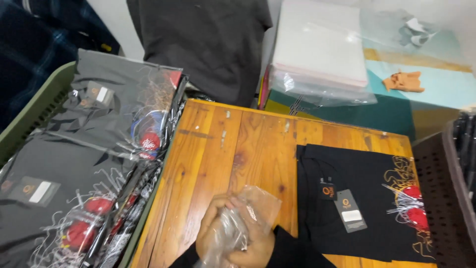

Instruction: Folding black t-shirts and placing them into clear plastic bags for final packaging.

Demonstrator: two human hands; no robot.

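**Both hands bunched on a clear plastic bag at the near edge of the table**

To the left stands a green crate [29,111], filled with folded dark shirts [94,149] already sealed in glossy clear wrap, each showing a hang tag and a red and white print. At the far right is the perforated wall of a dark brown basket [439,193]; black things lie in it, too cut off to tell more. Behind the wooden table [223,149] a stack of flat clear bags [320,49] rests on a teal surface, and a dark garment [203,44] hangs against the wall.

On the table, right of centre, lies a folded black shirt [362,198], unbagged, its grey tag on top and the red print at its right edge.

At the bottom edge the two hands meet, dark sleeves just showing. The left hand [213,233] curls its fingers over the top of a crumpled clear bag [248,213]; the right hand [258,248] grips it from below, fingers closed on the plastic. The bag's loose end sticks up toward the shirt, just beside it.
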